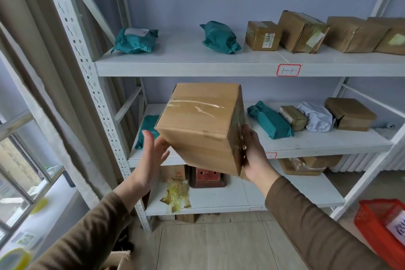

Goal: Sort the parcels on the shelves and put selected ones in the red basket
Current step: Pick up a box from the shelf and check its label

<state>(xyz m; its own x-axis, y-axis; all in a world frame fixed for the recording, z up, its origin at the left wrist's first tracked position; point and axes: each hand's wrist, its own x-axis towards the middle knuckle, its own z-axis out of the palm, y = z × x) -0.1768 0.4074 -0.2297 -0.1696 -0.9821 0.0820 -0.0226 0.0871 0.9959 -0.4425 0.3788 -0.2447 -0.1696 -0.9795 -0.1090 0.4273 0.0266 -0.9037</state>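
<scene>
You're mid-inspection: right hand [252, 151] grips the taped brown cardboard box [203, 125], tilted, off the middle shelf's front edge [306, 152]. Left hand [151, 151] is spread wide at its lower-left corner. Next, prob. check the label, then pick shelf vs red plastic basket [372, 226].

left hand [151, 155]: open, fingers spread, palm at cardboard box's [201, 125] lower-left corner | right hand [254, 153]: flat against box's right side, supporting it | both arms: raised, brown sleeves
</scene>
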